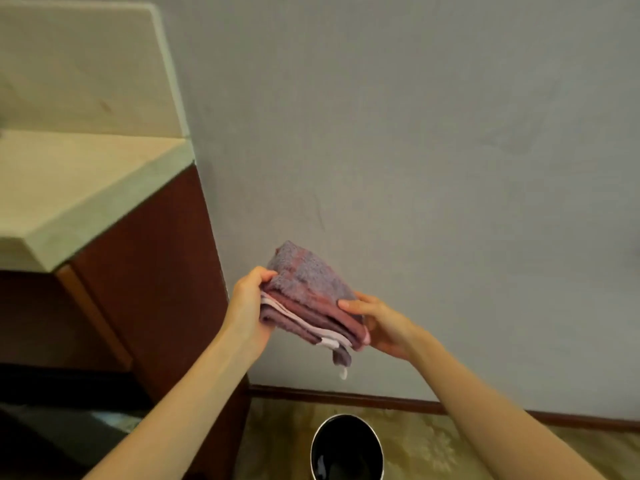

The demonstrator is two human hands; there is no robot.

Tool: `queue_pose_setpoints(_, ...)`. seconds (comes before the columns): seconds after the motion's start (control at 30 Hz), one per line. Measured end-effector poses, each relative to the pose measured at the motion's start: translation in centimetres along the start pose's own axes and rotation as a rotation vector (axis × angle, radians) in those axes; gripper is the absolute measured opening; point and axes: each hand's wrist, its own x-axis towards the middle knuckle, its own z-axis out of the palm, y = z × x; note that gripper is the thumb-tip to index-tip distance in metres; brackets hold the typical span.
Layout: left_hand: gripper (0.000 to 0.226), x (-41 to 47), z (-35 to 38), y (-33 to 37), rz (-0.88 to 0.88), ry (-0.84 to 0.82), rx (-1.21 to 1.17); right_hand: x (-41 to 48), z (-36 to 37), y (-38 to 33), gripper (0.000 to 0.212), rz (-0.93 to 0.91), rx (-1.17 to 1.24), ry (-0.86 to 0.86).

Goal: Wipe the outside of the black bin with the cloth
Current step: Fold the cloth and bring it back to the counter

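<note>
Folded mauve cloth [311, 303] held up in front of grey wall [433, 168], between both hands. Left hand [247, 306] grips its left edge, thumb on top. Right hand [379, 323] pinches right edge, thumb over fold. Black bin [346, 448] on patterned floor [433, 448], directly below cloth, well apart from hands. Cabinet [149, 271] at left.

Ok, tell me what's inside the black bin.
The black bin looks dark inside, with only a pale glint by one wall. Its near part runs out of frame, so its contents cannot be settled.
</note>
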Motion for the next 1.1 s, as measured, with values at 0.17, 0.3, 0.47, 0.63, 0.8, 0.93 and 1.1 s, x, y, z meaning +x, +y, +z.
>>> queue_pose_setpoints(0.17,0.016,-1.3,0.7,6.5,0.021,0.004,-0.020,-0.7,2.2,-5.3,0.053,-0.063,-0.005,0.065)
queue_pose_setpoints(0.3,0.022,-2.1,0.7,10.1,0.013,-0.031,-0.025,-0.7,4.0,-8.3,0.050,-0.131,0.005,0.139)
queue_pose_setpoints(0.47,0.028,-1.6,0.0,13.0,-0.019,-0.056,0.172,0.5,6.6,-10.9,0.053,-0.182,-0.037,0.300)
queue_pose_setpoints(0.63,0.046,-0.8,-1.8,15.3,-0.041,-0.128,0.213,2.9,9.5,-13.0,0.025,-0.272,-0.126,0.331)
queue_pose_setpoints(0.8,0.023,0.5,-3.1,19.0,0.167,-0.100,0.389,6.2,12.3,-15.5,0.052,-0.310,-0.078,0.341)
queue_pose_setpoints(0.93,0.022,3.2,-5.0,22.5,0.279,0.025,0.525,9.2,14.3,-17.4,0.064,-0.287,-0.074,0.294)
queue_pose_setpoints(1.1,0.039,7.7,-8.0,25.7,0.355,0.193,0.539,14.7,16.8,-19.6,0.061,-0.269,-0.169,0.288)
